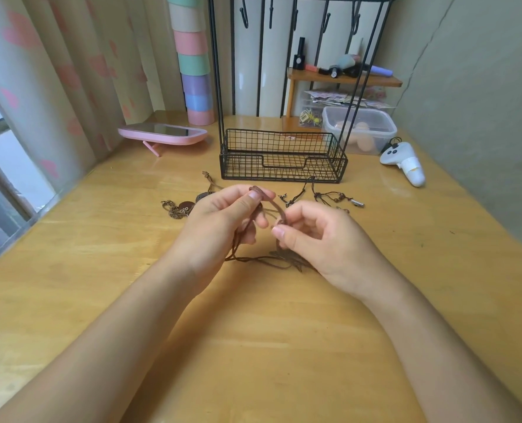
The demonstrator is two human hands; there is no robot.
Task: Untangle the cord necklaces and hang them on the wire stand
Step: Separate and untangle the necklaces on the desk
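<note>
Item: brown cord necklace [272,209], frame centre, pinched between left hand [223,221] and right hand [320,236]. Step: untangling. Next, likely: free one strand, lift to wire stand [284,157] hooks, upper frame.

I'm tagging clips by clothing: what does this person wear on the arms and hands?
Nothing that shows: the left hand and right hand are bare, without gloves, rings or a watch, and both forearms are bare to the picture's edge, no sleeves.
</note>
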